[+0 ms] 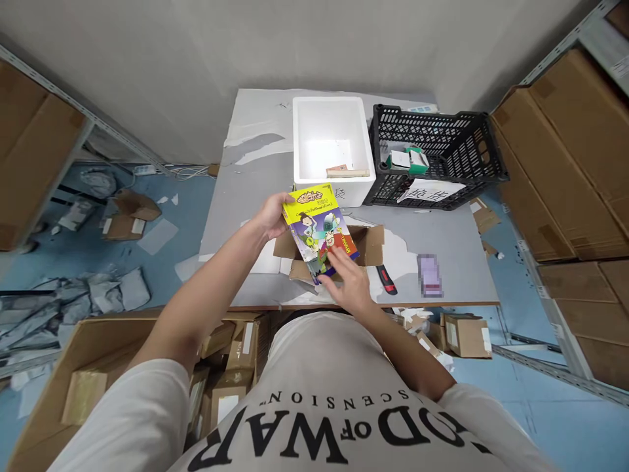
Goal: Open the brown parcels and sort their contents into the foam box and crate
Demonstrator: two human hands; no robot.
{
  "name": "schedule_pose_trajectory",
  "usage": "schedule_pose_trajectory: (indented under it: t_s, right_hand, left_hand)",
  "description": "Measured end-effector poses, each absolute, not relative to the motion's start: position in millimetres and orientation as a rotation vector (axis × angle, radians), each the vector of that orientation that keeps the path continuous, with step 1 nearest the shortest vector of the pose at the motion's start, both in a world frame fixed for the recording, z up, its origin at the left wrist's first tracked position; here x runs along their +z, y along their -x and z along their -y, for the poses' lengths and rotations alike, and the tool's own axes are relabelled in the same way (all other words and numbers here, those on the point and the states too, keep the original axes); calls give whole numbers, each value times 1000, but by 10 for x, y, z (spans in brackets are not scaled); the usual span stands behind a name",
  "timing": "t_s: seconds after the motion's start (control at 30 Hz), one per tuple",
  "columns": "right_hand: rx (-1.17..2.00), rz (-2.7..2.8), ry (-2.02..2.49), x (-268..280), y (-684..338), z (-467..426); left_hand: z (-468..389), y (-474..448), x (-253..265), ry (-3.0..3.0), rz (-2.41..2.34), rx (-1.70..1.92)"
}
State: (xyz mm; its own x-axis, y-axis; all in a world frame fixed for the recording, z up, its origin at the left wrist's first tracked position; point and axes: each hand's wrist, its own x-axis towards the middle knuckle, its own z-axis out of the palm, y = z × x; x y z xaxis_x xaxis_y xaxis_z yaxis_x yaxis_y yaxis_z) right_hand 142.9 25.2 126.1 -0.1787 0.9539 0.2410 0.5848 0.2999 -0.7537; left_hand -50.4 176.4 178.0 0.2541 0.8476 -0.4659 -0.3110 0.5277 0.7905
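A colourful comic book (314,226) with a yellow top and cartoon figures on its cover is held tilted over the table. My left hand (274,215) grips its upper left edge, the thumb on the cover. My right hand (350,283) lies against the lower part of the cover with its fingers stretched out. Beneath the book stands an open cardboard box (372,246), its inside mostly hidden by the book. A red and black box cutter (386,280) lies just right of the box.
Behind the book stands a white foam box (330,108) with a book or two inside. To its right, a black plastic crate (491,176) holds green and white packs. A blurred purple item (430,275) lies at the table's right. A large carton (98,328) of parcels stands below left.
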Motion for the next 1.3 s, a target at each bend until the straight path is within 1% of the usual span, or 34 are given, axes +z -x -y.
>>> schedule_pose_trajectory:
  t_s: [0.07, 0.1, 0.17, 0.27, 0.33, 0.4, 0.53, 0.63, 0.8, 1.03, 1.17, 1.3]
  right_hand:
    - [687, 1711, 1456, 1204, -1588, -292]
    - [757, 1601, 1483, 1176, -1665, -312]
    - [1054, 1344, 1454, 1133, -1794, -339]
    - [1581, 991, 1250, 1110, -1886, -323]
    - [1743, 860, 1155, 1113, -1883, -277]
    - [1738, 776, 1124, 1112, -1853, -219]
    - [1593, 647, 1139, 1079, -1815, -135]
    - [1522, 626, 1142, 1057, -1845, -124]
    - [1524, 681, 1126, 1029, -1933, -149]
    - [1769, 701, 1051, 1040, -1996, -201]
    - [1690, 714, 1072, 1190, -2003, -435]
    - [1614, 818, 1020, 1454, -2020, -1001]
  left_hand:
    - [-1822, 575, 1811, -647, -962, 847]
    - [-1846, 602, 1823, -655, -936, 841]
    - [-1880, 628, 1832, -671, -891, 823]
    - [-1899, 577, 1794, -694, -821, 778]
    - [-1882, 494, 1742, -701, -791, 761]
    - [-1821, 400, 1685, -697, -772, 791]
    - [-1507, 281, 1574, -711, -769, 907]
    - [-1152, 280, 1481, -789, -850, 885]
    - [-739, 304, 1296, -865, -931, 909]
    - [-666, 357, 1081, -712, -940, 947]
    - [-700, 363, 1096, -672, -990, 977]
    - [-739, 400, 1171, -665, -996, 1057]
